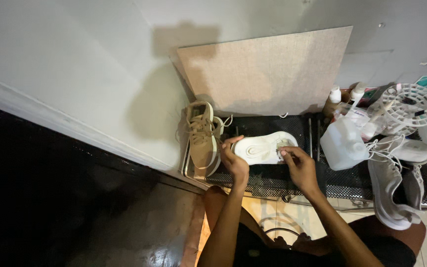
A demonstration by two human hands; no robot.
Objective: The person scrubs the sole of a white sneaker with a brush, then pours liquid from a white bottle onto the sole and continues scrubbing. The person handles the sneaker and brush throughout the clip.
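A white sneaker (263, 147) lies on its side on a black mesh mat (292, 183), sole toward me. My left hand (233, 158) grips its left end. Fingers of my right hand (297, 163) pinch at its right end near the laces. A tan sneaker (202, 138) stands just left of the white one, leaning against the wall.
A beige board (268, 69) leans on the wall behind the mat. To the right stand a translucent plastic jug (343, 143), small bottles (357, 94), a round white perforated disc (411, 105) and grey-white sneakers (391, 188). My knees are below, over a tiled floor.
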